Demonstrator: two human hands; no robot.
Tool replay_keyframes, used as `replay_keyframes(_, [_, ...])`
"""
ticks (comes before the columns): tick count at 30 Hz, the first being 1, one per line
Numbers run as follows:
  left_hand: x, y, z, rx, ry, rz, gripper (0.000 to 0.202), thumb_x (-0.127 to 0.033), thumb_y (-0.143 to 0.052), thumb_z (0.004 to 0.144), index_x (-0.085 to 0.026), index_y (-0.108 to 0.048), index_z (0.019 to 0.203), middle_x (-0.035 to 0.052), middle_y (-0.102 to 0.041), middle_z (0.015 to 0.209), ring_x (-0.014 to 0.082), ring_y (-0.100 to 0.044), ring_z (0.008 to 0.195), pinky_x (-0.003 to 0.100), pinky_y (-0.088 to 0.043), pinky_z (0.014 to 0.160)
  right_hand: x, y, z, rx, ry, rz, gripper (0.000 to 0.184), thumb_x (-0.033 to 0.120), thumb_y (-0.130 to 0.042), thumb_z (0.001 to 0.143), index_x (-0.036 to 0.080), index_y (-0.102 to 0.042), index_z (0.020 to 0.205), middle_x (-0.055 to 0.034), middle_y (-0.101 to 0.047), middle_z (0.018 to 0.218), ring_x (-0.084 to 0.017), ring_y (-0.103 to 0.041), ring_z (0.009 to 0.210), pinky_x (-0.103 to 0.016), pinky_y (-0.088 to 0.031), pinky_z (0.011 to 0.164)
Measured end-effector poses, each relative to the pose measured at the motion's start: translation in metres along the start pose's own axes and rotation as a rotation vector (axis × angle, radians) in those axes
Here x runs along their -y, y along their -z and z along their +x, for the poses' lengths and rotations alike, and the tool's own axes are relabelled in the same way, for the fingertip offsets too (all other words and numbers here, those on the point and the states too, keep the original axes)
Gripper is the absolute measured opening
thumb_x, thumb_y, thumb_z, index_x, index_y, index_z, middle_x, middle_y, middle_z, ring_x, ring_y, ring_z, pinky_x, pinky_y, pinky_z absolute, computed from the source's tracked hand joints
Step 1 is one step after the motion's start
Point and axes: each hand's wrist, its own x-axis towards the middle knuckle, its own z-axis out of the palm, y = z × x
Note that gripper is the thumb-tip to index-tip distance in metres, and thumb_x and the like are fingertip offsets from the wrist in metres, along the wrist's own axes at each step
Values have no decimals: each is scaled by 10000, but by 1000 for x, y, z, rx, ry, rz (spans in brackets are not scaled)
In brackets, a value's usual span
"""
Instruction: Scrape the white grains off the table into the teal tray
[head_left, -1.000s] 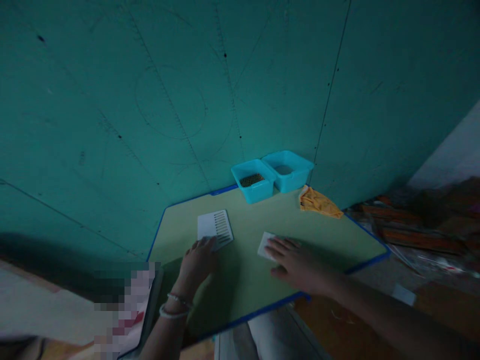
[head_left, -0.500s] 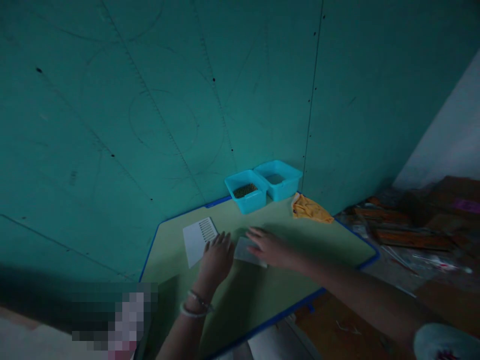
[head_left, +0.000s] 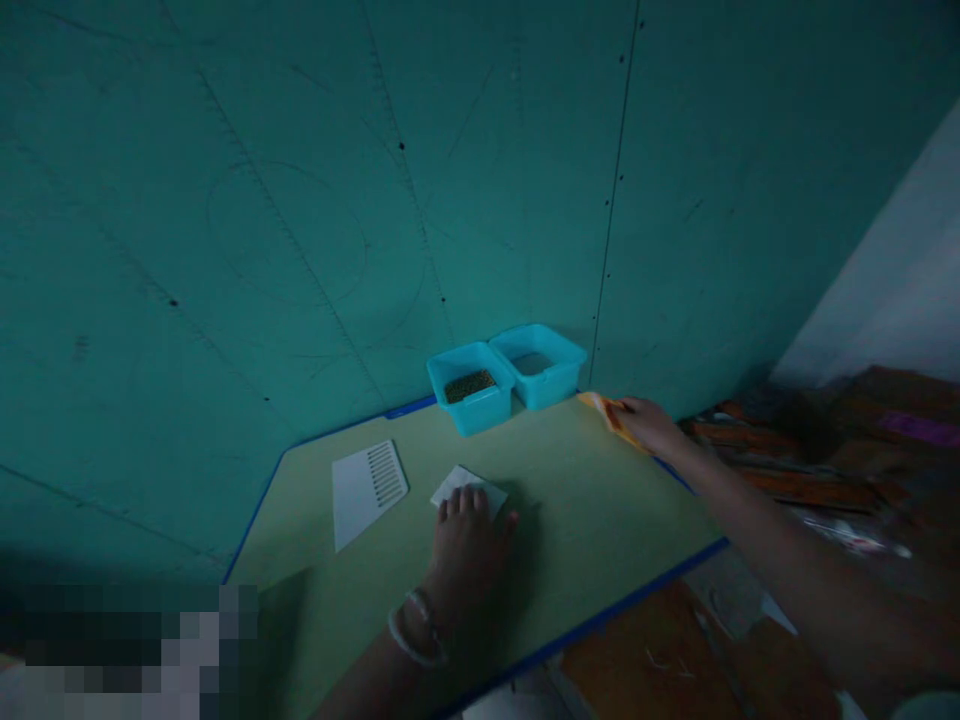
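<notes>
My left hand [head_left: 471, 535] lies over a small white flat square [head_left: 465, 478], fingers resting on its near edge and thumb out to the right. Part of the square is hidden under the fingers. At the table's far right edge, my right hand [head_left: 651, 422] is closed on a yellow-orange cloth [head_left: 611, 412]. A white flat plate with a row of dark slots [head_left: 367, 487] lies to the left of my left hand, untouched.
Two blue plastic bins stand by the green wall. The left bin [head_left: 480, 408] has small greenish-brown grains in it; something flat and greyish shows inside the right bin [head_left: 551, 385]. The table [head_left: 570, 520] has a blue edge. Wooden boards and clutter [head_left: 802, 485] lie right of it.
My right hand has left the white square, reached right and gripped the yellow-orange cloth. My left hand has moved from beside the slotted plate onto the square. The view has shifted slightly.
</notes>
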Motion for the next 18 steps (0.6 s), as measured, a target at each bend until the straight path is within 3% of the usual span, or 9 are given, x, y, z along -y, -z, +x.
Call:
replay_keyframes(4, [-2, -11, 32, -34, 43, -49, 466, -333, -321, 880, -38, -447, 1217, 192, -542, 1200, 264, -517, 1121, 370, -379, 971, -18, 17, 1, -58, -67, 246, 270, 346, -505, 872, 150, -563, 1048, -43, -623, 970, -144, -612, 764, -332, -517, 658])
replay_keyframes(9, [-21, -23, 67, -26, 56, -67, 547, -337, -306, 880, 28, -370, 1283, 273, -386, 1374, 334, -334, 1295, 452, -272, 1050, -30, 53, -21, -97, -27, 459, 354, 357, -315, 877, 174, -614, 929, -56, -684, 742, -180, -649, 646, -294, -492, 564])
replay_keyframes(11, [-35, -26, 80, -22, 37, -71, 591, -379, -291, 880, 41, -366, 1289, 283, -339, 1406, 353, -263, 1325, 483, -229, 1067, -30, 68, -35, -97, -6, 496, 371, 382, -321, 835, 192, -634, 888, -76, -697, 685, -212, -665, 632, -305, -483, 542])
replay_keyframes(14, [-60, -31, 102, -25, -27, -78, 694, -478, -233, 874, 38, -307, 1331, 256, -312, 1429, 327, -237, 1338, 458, -227, 1078, -32, 86, -58, -109, 2, 498, 443, 452, -280, 824, 222, -657, 789, -106, -688, 589, -240, -666, 567, -332, -480, 513])
replay_keyframes(18, [-103, -36, 129, -30, -108, -89, 748, -505, -130, 873, 61, -282, 1337, 263, -298, 1429, 312, -235, 1342, 460, -236, 1077, -44, 95, -87, -185, 81, 211, 620, 468, -97, 850, 267, -661, 691, -112, -636, 459, -259, -644, 475, -367, -489, 485])
